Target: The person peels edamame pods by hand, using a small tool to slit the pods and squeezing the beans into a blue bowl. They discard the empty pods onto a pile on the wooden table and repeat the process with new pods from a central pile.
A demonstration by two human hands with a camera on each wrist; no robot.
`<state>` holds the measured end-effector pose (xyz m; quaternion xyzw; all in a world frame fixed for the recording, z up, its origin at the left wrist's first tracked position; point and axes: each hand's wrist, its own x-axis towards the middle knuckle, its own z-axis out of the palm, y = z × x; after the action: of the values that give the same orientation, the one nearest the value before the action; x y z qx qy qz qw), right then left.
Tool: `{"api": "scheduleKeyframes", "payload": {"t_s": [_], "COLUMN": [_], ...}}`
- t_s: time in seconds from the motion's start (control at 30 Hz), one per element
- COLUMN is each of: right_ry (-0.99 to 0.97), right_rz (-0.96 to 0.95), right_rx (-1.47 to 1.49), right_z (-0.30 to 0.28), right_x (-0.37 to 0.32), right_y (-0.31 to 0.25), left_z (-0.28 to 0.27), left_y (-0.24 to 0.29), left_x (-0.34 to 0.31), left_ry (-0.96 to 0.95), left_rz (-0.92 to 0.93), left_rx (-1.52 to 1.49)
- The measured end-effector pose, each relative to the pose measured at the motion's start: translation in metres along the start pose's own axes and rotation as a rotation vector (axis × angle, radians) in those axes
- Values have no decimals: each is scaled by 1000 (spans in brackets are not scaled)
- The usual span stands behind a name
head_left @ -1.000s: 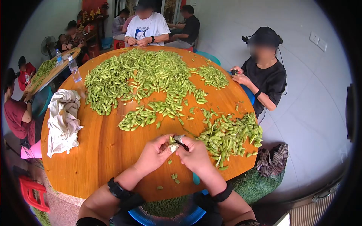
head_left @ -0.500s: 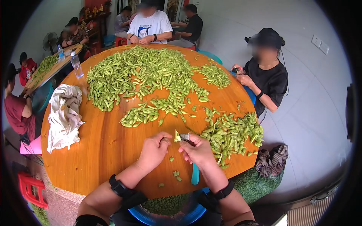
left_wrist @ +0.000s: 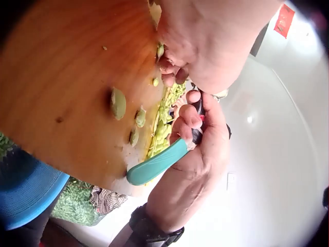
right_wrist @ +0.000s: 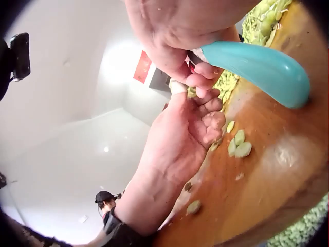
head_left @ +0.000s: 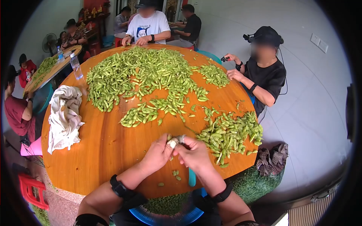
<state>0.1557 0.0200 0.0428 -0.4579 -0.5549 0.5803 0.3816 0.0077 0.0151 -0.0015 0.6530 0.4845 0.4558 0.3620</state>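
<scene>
Both hands meet at the near rim of the round wooden table (head_left: 102,147). The left hand (head_left: 158,152) has its fingertips curled in a pinch on an edamame pod (head_left: 170,140). The pod is mostly hidden between the two hands, just above the tabletop. The right hand (head_left: 194,154) is wrapped around a teal-handled tool (left_wrist: 157,164). Its handle sticks out below the palm and its dark working end points at the pod, so the pinch probably steadies the pod against the tool.

A few shelled beans (head_left: 175,174) lie on the wood under the hands. A blue basin (head_left: 166,216) holding green beans sits below the rim, probably so the work goes on right over it. A small pod pile (head_left: 230,133) lies just beside the right hand, within easy reach. The big pod heap (head_left: 139,75) covers the far half of the table. A white cloth (head_left: 64,116) lies at the left and a water bottle (head_left: 76,66) stands beyond it. Another person in black (head_left: 266,71) sits at the right edge.
</scene>
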Motion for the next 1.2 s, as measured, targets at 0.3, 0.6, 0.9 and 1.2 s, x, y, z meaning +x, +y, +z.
{"api": "scheduleKeyframes", "payload": {"t_s": [0.3,0.6,0.9,1.2], "right_ry": [-87,-5,-70,-119], "right_rz": [128,91,132,230], "right_rx": [305,76,116,278], "right_z": [-22,-21,-24,-31], "right_x": [4,-3,8,13], "right_y": [3,-4,4,4], "left_z": [-9,-7,-5,-11], "left_y": [2,12,1,2], "left_x": [3,-2,-2,-1], "left_ry": [-156,-41,-100,-281], "left_rz": [-175,-25,39,-347], "left_rx": [-433,-107,-130,-786]}}
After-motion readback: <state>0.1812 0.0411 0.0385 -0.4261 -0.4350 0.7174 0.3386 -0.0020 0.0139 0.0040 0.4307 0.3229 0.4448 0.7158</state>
